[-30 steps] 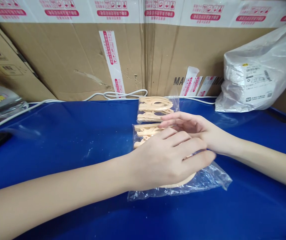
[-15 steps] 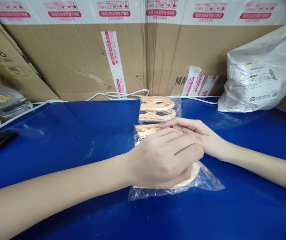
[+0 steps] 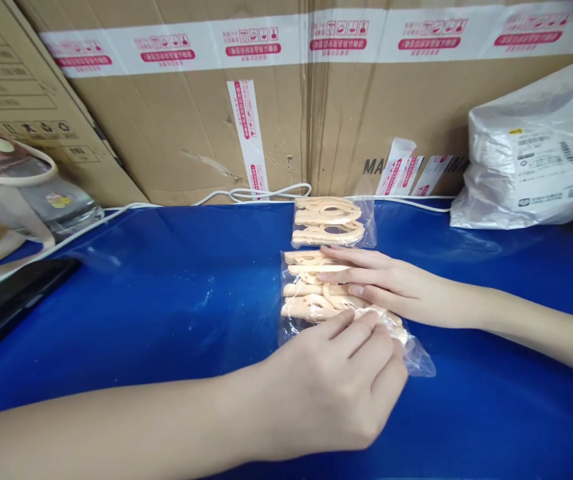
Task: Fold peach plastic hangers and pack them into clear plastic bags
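Note:
A clear plastic bag (image 3: pixel 307 307) of beige pieces, which look like folding hangers, lies flat on the blue table surface. My right hand (image 3: pixel 391 280) rests on this bag from the right, its fingers stretched out over the beige pieces. At the bag's near side is my left hand (image 3: pixel 339 383), fingers curled down and closed on the plastic; its fingertips are partly hidden. Just beyond lies a second clear bag (image 3: pixel 329 221) with similar beige pieces, touched by neither hand.
Large cardboard boxes (image 3: pixel 176 127) stand along the back. A white wrapped parcel (image 3: pixel 531 160) sits at the back right. On the left are a clear water bottle (image 3: pixel 73 200) with a strap and a black flat object (image 3: pixel 16 300). A white cable (image 3: pixel 271 192) runs along the back edge.
My left hand has moved toward me, uncovering more of the bag's beige pieces. My right hand's fingers have flattened out over the bag. The view has shifted slightly left.

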A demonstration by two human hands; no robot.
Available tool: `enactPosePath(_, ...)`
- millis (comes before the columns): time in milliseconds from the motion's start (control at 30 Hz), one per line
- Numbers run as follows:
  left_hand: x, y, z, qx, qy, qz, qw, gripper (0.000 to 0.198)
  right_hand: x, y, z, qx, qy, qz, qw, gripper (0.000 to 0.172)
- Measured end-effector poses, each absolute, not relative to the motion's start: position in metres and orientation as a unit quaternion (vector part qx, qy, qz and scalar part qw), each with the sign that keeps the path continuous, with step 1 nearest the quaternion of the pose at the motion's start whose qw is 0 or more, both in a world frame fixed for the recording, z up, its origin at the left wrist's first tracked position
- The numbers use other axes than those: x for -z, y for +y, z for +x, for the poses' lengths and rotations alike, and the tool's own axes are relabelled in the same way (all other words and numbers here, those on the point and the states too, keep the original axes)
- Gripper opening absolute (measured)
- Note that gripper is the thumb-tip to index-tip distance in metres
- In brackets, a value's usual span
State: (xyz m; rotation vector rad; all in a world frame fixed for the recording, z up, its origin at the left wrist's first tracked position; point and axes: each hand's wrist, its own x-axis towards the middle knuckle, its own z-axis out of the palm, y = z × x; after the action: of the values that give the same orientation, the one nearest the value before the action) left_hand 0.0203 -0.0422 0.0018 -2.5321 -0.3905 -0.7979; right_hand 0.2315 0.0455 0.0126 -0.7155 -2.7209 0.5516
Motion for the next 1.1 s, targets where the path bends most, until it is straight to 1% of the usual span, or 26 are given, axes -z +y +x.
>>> enactPosePath(233,-0.006,-0.052,0.022,0.293,-0.124,-0.915,0.246,0.012,-0.012,0.034,0.234,-0.161,-0.938,-0.265,0.157,0.044)
enactPosePath(367,-0.009,-0.053,0.023,0.304,-0.131,-0.911,0.245,0.018,-0.021,0.018,0.235,-0.108,-0.935,-0.287,0.176,0.045)
enactPosePath(433,-0.011,-0.053,0.022,0.308,-0.138,-0.909,0.244,0.021,-0.025,0.011,0.239,-0.088,-0.918,-0.322,0.214,0.045)
enactPosePath(500,-0.013,-0.054,0.021,0.314,-0.141,-0.907,0.243,0.020,-0.028,0.006,0.246,-0.075,-0.879,-0.390,0.263,0.041)
enactPosePath(567,-0.014,-0.055,0.020,0.326,-0.140,-0.904,0.240,0.019,-0.029,0.003,0.254,-0.088,-0.835,-0.475,0.264,0.039)
enactPosePath(667,-0.014,-0.057,0.020,0.359,-0.134,-0.894,0.232,0.020,-0.028,0.000,0.259,-0.168,-0.799,-0.546,0.189,0.052)
enactPosePath(767,-0.014,-0.058,0.021,0.402,-0.124,-0.880,0.221,0.018,-0.029,-0.006,0.254,-0.309,-0.747,-0.563,0.173,0.057)
enactPosePath(867,-0.017,-0.058,0.021,0.436,-0.114,-0.867,0.212,0.017,-0.033,-0.017,0.241,-0.504,-0.623,-0.566,0.196,0.049)
enactPosePath(967,-0.020,-0.059,0.022,0.451,-0.088,-0.865,0.204,0.022,-0.033,-0.029,0.229,-0.655,-0.502,-0.506,0.249,0.036)
enactPosePath(1033,-0.020,-0.060,0.023,0.460,-0.056,-0.864,0.196,0.027,-0.029,-0.035,0.225,-0.692,-0.456,-0.479,0.290,0.028)
enactPosePath(1100,-0.019,-0.061,0.025,0.461,-0.028,-0.868,0.183,0.030,-0.025,-0.038,0.224,-0.690,-0.439,-0.478,0.321,0.021)
